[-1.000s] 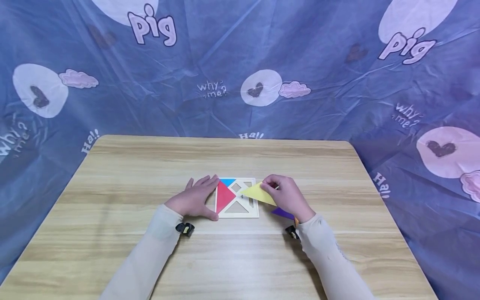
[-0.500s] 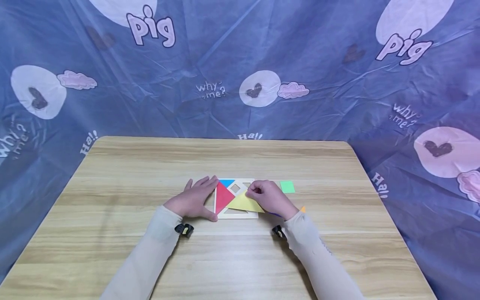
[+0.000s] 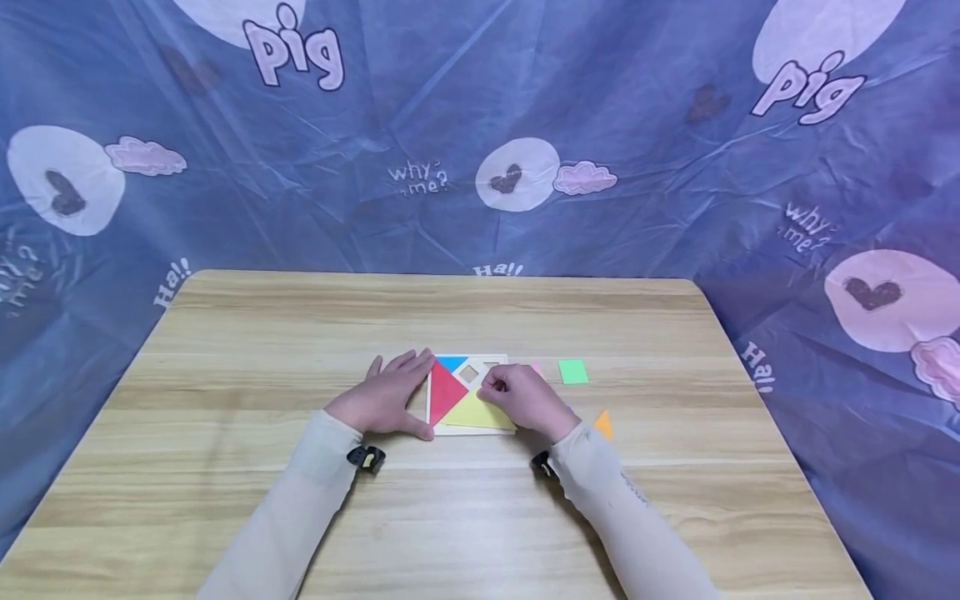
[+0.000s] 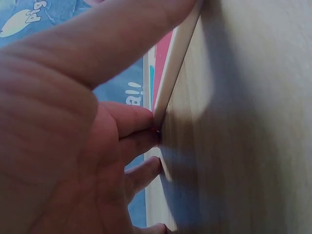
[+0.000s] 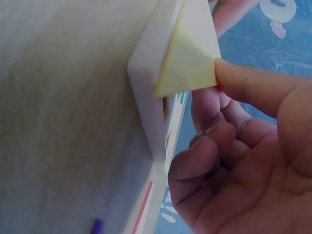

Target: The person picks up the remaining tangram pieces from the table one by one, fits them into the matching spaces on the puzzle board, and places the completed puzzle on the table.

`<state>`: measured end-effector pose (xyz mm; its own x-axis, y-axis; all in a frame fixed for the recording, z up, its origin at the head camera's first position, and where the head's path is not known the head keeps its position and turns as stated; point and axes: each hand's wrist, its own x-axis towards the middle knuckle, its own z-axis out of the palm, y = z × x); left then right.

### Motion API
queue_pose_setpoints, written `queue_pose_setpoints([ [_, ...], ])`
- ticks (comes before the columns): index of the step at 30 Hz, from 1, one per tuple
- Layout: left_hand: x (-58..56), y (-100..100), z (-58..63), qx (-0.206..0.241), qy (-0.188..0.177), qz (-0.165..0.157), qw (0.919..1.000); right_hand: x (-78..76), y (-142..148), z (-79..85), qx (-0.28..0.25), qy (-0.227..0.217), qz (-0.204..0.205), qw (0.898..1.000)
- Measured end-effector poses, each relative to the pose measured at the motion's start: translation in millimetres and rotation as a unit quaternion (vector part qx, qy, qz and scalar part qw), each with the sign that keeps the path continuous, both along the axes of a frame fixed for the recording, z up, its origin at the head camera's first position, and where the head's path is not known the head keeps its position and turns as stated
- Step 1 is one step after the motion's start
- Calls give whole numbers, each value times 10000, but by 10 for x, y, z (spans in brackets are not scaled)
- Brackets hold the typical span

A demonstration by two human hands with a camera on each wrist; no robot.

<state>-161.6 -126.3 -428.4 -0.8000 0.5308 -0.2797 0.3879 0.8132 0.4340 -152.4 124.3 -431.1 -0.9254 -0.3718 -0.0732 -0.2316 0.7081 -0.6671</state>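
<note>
A white puzzle tray (image 5: 146, 92) lies on the table with a red triangle (image 3: 446, 395) and a small blue triangle (image 3: 451, 363) in its left part. My left hand (image 3: 382, 402) spans the tray's left side, thumb at the near corner and straight fingers at the far one. Between thumb and fingers my right hand (image 3: 525, 402) pinches a yellow triangle (image 3: 474, 412) by one corner. This piece lies over the tray's near recess, beside the red triangle, and in the right wrist view it slants up toward the pinching fingers.
Loose pieces lie right of the tray: a green square (image 3: 573, 372), an orange piece (image 3: 604, 425) partly behind the right sleeve, and a pink piece (image 3: 536, 369). A purple piece (image 5: 98, 226) shows in the right wrist view. A square recess (image 3: 468, 374) is visible in the tray.
My right hand has carried the yellow triangle left and nearer, from the tray's right side to its near recess. The green square has come into sight. My left hand has stayed at the tray.
</note>
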Motion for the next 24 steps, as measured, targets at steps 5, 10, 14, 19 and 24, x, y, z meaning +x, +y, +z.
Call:
queue_pose_setpoints([
  [5, 3, -3, 10, -11, 35, -4, 10000, 21, -63, 20, 49, 89, 76, 9999],
  [10, 1, 0, 21, 40, 113, -49, 9999, 23, -97, 8, 194, 131, 67, 9997],
  [14, 5, 5, 32, 63, 138, -60, 9999, 21, -107, 3, 247, 147, 48, 9996],
  [19, 9, 15, 21, 1, 202, -32, 9998, 24, -109, -5, 239, 151, 11, 9996],
  [24, 7, 41, -8, -28, 200, 41, 9998, 29, -88, -25, 249, 35, 163, 9996],
])
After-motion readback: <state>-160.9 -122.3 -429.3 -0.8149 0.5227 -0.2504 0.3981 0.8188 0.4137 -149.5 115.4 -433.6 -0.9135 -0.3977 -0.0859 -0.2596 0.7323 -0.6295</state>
